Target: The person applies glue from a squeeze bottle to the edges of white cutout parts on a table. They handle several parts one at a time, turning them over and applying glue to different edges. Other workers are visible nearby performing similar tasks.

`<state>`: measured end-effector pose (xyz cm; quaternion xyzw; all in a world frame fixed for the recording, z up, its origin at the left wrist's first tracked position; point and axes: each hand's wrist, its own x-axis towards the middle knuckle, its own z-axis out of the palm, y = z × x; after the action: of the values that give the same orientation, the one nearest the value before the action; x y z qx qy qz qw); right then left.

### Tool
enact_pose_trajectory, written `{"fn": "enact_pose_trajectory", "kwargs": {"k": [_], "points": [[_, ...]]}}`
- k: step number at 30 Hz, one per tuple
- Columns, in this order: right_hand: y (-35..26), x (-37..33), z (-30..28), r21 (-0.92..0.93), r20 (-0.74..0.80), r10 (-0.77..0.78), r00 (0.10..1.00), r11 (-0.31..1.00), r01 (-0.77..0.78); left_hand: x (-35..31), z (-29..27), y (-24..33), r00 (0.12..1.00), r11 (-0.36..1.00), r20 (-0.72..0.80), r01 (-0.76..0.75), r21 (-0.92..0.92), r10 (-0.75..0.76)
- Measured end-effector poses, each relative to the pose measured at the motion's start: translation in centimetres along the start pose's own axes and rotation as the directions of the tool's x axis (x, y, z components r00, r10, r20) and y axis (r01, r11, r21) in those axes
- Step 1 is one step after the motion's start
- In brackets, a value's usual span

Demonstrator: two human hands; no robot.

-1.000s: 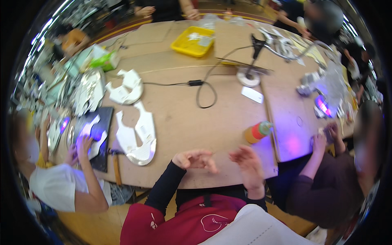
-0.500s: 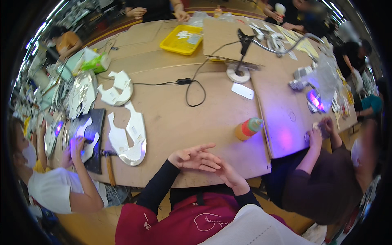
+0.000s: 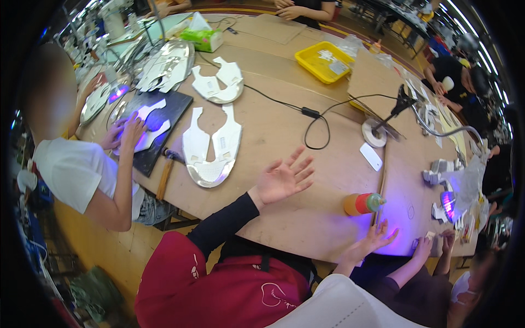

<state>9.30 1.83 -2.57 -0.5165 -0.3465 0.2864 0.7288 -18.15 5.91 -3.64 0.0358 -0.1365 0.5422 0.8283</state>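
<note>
Apparently an idle beat: left hand [image 3: 281,183] held over the counter [image 3: 314,232], fingers spread, right hand [image 3: 367,243] by the near edge, fingers loosely curled, neither gripping anything. Red-and-orange bottle [image 3: 359,204] with a green cap just beyond the right fingers, seemingly apart from them; white cut-out panel [image 3: 225,143] on the counter, left of the left fingers. Judged as a gap between handling steps; taking the bottle would call for a short forward reach of the right fingers, the panel a leftward swing of the left.
</note>
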Motion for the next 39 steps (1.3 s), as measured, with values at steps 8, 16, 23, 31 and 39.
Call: {"fn": "enact_pose_trajectory", "kwargs": {"k": [8,16,23,31,39], "points": [[3.3,2.1,1.8,-0.316,0.348,0.202,0.916,0.945,-0.089,0.0,0.2,0.0,1.0,0.999,0.002,0.017,0.04,-0.017],[4.2,4.5,6.0,-0.304,0.63,0.106,0.77,0.945,0.119,0.1,0.3,0.0,1.0,1.0,-0.012,0.001,0.029,0.0],[5.7,6.6,13.6,-0.383,0.586,-0.005,0.81,0.88,0.282,-0.5,-0.7,0.0,1.0,0.991,0.0,0.012,0.135,-0.012],[1.9,-2.8,13.3,-0.103,0.803,0.15,0.577,0.988,-0.114,-1.2,-2.6,0.9,0.728,0.873,0.506,0.276,0.401,-0.463],[3.8,-4.7,11.9,-0.393,0.846,0.533,-0.002,0.62,-0.679,-1.4,1.0,0.1,0.81,0.706,0.153,0.381,0.596,-0.567]]}}
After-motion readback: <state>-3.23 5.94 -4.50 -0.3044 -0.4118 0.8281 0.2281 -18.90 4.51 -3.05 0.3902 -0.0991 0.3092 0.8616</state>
